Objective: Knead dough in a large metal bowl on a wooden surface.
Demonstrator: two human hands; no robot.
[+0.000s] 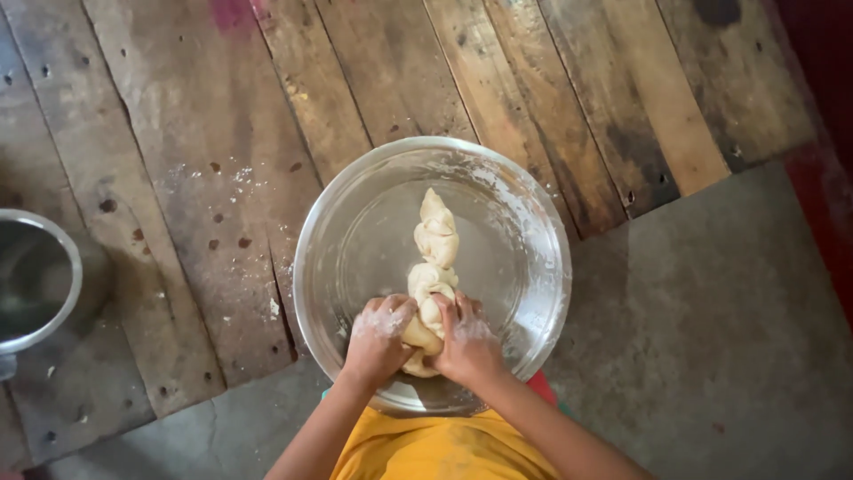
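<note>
Pale dough, two hands' grip

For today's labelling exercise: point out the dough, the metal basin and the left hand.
dough [436, 238]: head view, upper twisted part.
metal basin [524, 213]: head view, floury right wall.
left hand [380, 331]: head view, back of the hand.

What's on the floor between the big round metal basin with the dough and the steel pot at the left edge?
Head view: only bare wooden planks dusted with flour specks lie between the round metal basin and the steel pot.
</note>
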